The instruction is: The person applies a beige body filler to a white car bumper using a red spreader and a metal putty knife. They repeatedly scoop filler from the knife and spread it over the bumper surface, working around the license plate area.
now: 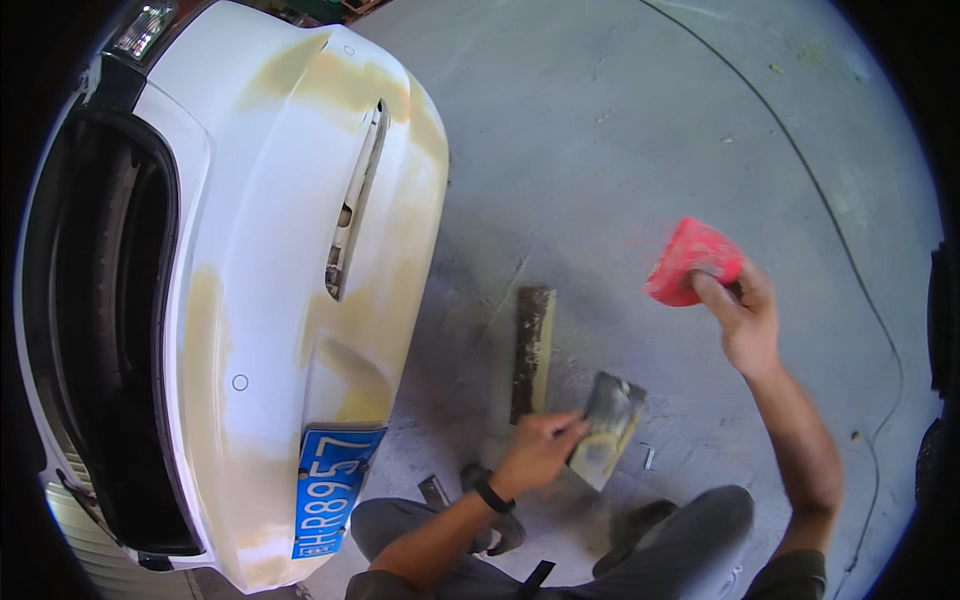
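Observation:
My left hand (545, 450), with a black band on its wrist, grips the near-left edge of a flat rectangular plate (612, 412). Dark grey and pale yellow smears cover this plate, and its lower corner looks whitish; its exact kind I cannot tell. Up to the right, my right hand (742, 318) pinches a bright red, curved piece (690, 262) between thumb and fingers. Pale dust marks the red piece; whether it is a pad or a spreader is unclear. A long dark block (533, 350) with a yellowish, dusty side lies on the floor just beyond my left hand.
At left stands a white car (250, 230) with yellowish filler patches (350, 85) and a blue plate (338, 485) on its bumper. A dark cable (800, 160) curves across the grey floor (580, 130). My bent knees (690, 540) flank the work spot.

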### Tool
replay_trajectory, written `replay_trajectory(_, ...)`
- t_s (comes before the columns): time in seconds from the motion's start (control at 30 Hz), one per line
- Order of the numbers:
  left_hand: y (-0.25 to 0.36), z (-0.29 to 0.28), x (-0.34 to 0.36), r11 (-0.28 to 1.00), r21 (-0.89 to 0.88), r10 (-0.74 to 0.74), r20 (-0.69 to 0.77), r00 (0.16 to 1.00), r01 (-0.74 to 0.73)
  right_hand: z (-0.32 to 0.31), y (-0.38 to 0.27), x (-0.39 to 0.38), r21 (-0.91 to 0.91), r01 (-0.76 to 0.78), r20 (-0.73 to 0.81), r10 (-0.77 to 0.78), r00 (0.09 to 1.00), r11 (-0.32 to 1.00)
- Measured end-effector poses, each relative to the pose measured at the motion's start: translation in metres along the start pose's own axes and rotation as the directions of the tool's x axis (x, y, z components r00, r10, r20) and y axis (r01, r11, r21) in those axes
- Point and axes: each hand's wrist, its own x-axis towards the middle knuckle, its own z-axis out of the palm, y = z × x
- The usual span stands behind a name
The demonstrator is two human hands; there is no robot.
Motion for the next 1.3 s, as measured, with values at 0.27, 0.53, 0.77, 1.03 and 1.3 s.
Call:
replay_trajectory(0.27, 0.122, -0.008, 0.029, 0.555, -0.815, 0.05, -0.168, 0.984, -0.167, -0.044, -0.092, -0.064, 0.036, 0.248, -0.27, -0.23, 0.935, 0.968)
replay_trajectory(0.53, 0.223, 0.0, 0.015, 0.497, -0.829, 0.286, -0.124, 0.95, -0.258, -0.055, -0.177, -0.067, -0.2, 0.703, -0.052, -0.724, 0.688, 0.682)
replay_trajectory(0.77, 0.244, 0.008, 0.058, 0.576, -0.741, 0.393, -0.121, 0.912, -0.347, -0.074, -0.171, -0.081, -0.601, 0.431, 0.045, -0.51, 0.859, 0.673)
replay_trajectory(1.03, 0.261, 0.025, 0.155, 0.654, -0.321, 0.713, -0.039, 0.7, -0.685, -0.135, -0.21, -0.024, -0.91, 0.381, 0.266, -0.473, 0.84, 0.165)
replay_trajectory(1.3, 0.269, 0.003, 0.229, 0.547, -0.424, 0.753, -0.128, 0.645, -0.722, -0.081, -0.199, 0.036, -0.921, 0.324, 0.268, -0.252, 0.93, 0.218)
